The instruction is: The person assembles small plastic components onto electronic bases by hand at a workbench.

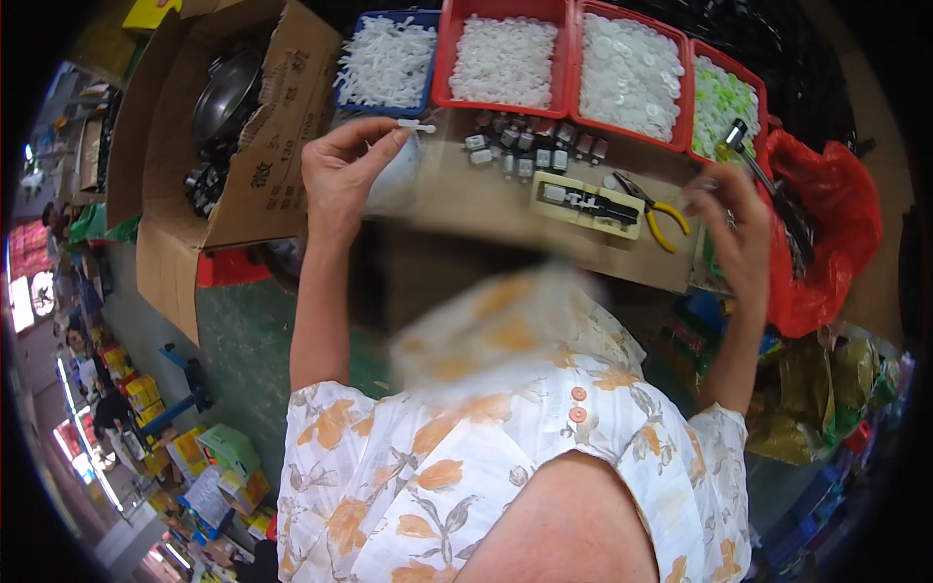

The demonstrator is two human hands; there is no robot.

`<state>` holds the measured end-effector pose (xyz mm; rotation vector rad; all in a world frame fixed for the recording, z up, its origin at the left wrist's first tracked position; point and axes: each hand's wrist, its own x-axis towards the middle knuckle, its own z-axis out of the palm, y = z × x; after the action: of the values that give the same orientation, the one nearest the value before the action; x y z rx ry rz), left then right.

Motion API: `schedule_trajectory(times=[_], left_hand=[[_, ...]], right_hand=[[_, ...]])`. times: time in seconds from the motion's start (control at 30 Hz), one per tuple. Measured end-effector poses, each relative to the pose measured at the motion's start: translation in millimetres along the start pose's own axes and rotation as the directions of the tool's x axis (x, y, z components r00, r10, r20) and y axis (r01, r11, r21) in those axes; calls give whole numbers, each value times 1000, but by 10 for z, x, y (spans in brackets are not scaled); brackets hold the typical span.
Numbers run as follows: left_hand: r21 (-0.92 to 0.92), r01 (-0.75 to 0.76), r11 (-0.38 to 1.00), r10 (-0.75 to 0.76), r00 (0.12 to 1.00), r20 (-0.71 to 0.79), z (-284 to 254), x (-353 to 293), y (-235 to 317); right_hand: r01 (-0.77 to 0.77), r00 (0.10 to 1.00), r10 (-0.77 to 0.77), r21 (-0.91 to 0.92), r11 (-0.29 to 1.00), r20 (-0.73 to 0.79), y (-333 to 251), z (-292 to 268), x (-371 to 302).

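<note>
Raised over the left side of the bench, my left hand (345, 170) pinches a small white plastic shaft piece (416, 126) between thumb and fingertips. It is just below the blue bin (386, 95) of similar white pieces. My right hand (731, 209) is at the right, beside the yellow-handled pliers (668, 223); its fingers are curled and somewhat blurred. A tiny shiny bit seems to be at its fingertips, too small to name. Between the hands a cream-coloured fixture (586, 206) lies on the cardboard, with white and dark parts set in it. Several small metal motors (525, 146) are behind it.
Red bins hold small white pieces (505, 60), translucent discs (632, 73) and green-and-white pieces (724, 97). What looks like a small hammer (736, 133) lies by a red plastic bag (826, 228). An open cardboard box (277, 146) with a metal bowl (228, 95) stands left.
</note>
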<state>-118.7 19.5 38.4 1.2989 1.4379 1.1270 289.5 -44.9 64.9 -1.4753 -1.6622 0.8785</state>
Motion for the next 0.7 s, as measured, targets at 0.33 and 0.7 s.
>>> schedule_trajectory(times=[0.33, 0.7], left_hand=[[-419, 250, 873, -131, 947, 292, 995, -246, -378], [-233, 160, 959, -64, 926, 372, 1315, -272, -395]], right_hand=[[-60, 992, 23, 298, 953, 127, -29, 692, 3], [-146, 986, 111, 329, 933, 123, 135, 517, -117]])
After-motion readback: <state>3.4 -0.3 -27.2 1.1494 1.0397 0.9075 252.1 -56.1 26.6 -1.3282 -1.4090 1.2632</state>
